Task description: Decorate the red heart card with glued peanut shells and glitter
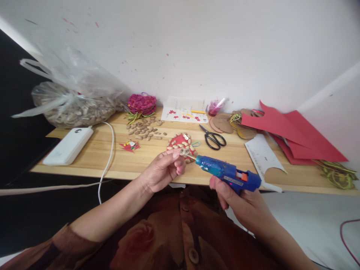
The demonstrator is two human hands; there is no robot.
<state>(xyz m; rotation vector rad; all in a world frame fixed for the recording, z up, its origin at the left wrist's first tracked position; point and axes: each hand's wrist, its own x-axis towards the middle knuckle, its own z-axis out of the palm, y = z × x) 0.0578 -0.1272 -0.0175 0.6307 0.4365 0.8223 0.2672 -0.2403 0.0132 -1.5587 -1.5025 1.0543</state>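
**A:** What sits closest to the wearer?

**B:** The left hand (165,170), with thumb and forefinger pinched on a small pale seed shell (184,152), held just above the near edge of the pale wooden table top (112,159). At four o'clock from it, the right hand (242,202) is clenched round the grip of a blue plastic glue gun (227,173). Its nozzle meets the shell.

**A:** How would that shell handle?

**B:** I'd judge it featherlight, stiff and brittle. A gentle pinch at its edges suits it, with fingertips clear of the glue. The gun looks light and rigid, and is best held by the handle, away from the tip.

**A:** And farther out?

**B:** At twelve o'clock from the shell, a round red disc rimmed with pale shells (180,140) lies flat. Black-handled scissors (215,139) lie at its three o'clock and loose brown seeds (144,129) at ten. Beyond, a white power bank (69,145) sits at nine, a clear plastic bag of shells (75,101) at ten, and red paper sheets (295,138) at three.
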